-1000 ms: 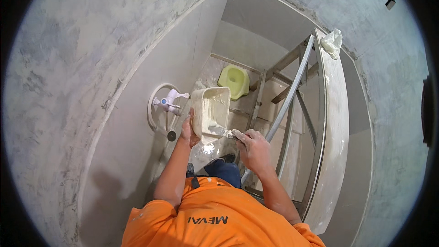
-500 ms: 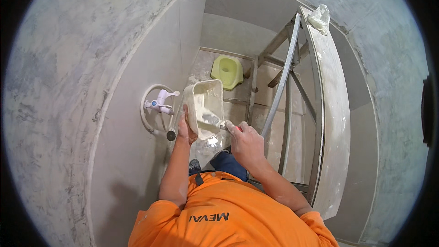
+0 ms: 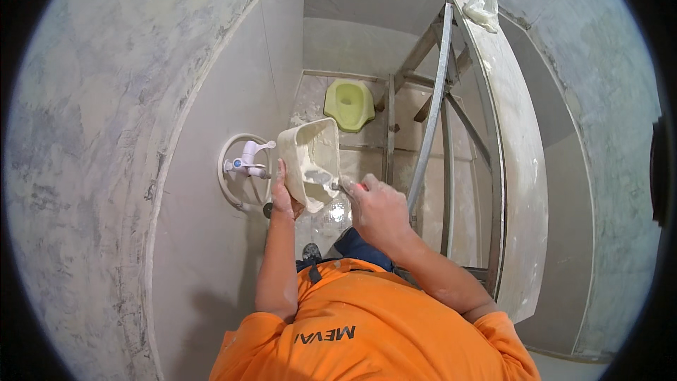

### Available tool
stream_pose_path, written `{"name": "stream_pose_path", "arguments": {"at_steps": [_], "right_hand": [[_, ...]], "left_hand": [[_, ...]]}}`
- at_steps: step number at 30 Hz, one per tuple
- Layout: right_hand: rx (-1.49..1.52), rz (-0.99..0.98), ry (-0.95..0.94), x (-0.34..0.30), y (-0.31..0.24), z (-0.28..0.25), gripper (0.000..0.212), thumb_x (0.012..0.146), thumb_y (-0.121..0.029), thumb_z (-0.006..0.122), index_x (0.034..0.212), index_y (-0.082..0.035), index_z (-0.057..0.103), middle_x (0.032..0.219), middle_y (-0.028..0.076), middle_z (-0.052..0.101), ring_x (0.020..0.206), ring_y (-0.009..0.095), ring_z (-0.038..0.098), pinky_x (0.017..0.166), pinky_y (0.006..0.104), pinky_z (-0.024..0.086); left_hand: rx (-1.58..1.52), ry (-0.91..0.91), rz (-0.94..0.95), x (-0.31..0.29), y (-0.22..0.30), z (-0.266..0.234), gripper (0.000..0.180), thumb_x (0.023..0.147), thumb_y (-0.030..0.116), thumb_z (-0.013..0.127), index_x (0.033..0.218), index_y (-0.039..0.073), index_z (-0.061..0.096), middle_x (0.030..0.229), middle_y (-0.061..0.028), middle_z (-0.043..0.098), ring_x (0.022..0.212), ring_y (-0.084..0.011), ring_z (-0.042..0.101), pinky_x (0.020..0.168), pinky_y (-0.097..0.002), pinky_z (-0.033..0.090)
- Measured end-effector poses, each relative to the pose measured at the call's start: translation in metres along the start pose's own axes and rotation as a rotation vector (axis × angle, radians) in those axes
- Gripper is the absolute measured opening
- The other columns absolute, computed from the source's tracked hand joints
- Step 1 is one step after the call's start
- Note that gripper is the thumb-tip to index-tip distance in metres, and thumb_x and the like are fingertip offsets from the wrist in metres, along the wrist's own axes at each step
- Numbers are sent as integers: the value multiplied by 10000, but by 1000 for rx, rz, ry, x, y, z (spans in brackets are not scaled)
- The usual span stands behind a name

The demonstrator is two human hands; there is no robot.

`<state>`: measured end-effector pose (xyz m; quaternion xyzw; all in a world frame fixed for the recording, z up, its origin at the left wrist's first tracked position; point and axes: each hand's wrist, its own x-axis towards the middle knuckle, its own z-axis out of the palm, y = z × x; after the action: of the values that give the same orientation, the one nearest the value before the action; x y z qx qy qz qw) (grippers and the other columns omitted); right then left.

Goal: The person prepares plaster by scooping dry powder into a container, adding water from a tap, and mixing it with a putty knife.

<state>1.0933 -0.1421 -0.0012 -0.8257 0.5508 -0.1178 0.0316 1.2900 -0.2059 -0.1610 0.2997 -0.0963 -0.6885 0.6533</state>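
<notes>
My left hand (image 3: 283,196) is wrapped round the side and bottom of an off-white rectangular plastic tub (image 3: 290,155), holding it tilted toward the right. Pale paste coats the inside of the tub. In my right hand (image 3: 383,213) is a putty knife (image 3: 319,177), its red handle partly hidden by my fingers. The knife's blade is inside the tub near its lower end, with white paste around it. White residue marks the fingers of both hands.
A lilac tap (image 3: 248,161) with a coiled hose projects from the left wall. Beyond the tub, a yellow-green squat toilet (image 3: 349,104) is set in the floor. At right stands a metal-legged trestle (image 3: 438,99) topped by a long plank (image 3: 518,134) bearing a crumpled plastic bag (image 3: 482,8).
The knife blade has shifted slightly left within the tub, and more white paste shows by it. My right wrist has turned a little. The whole view has shifted slightly.
</notes>
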Motion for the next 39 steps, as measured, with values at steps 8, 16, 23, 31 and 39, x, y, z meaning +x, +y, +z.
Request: {"name": "stream_pose_path", "arguments": {"at_steps": [8,16,23,31,39], "right_hand": [[-35,3,104,23,0,-3,390,924,-132,610,1311,-169,631,923,123,596,729,320,680,605,459,537],[-99,5,62,30,3,-46,353,925,-114,608,1264,-180,680,985,107,630,878,305,672,715,419,551],[-24,27,126,38,23,-26,335,922,-146,650,1252,-173,701,972,95,635,909,310,676,740,427,549],[-57,70,191,28,20,-74,330,914,-145,652,1235,-180,720,938,91,636,876,315,679,727,424,552],[-44,-62,59,21,17,-67,316,910,-158,663,1218,-181,729,945,75,641,839,307,672,720,431,540]], "left_hand": [[-64,-182,-58,-7,10,4,587,1080,495,450,1445,39,517,1312,-134,656,1139,-297,673,990,-447,555],[20,-139,-20,-6,15,3,590,1088,500,425,1458,50,510,1329,-147,641,1156,-292,666,983,-436,561],[83,-177,-67,-4,11,15,616,1083,517,427,1473,45,491,1349,-138,635,1170,-281,665,990,-423,565],[39,-129,-46,-10,18,23,664,1078,544,426,1496,29,454,1376,-137,614,1182,-279,655,1007,-416,553],[14,-187,-58,-21,19,18,617,1076,510,459,1452,24,510,1335,-151,641,1152,-284,671,984,-415,566]]}}
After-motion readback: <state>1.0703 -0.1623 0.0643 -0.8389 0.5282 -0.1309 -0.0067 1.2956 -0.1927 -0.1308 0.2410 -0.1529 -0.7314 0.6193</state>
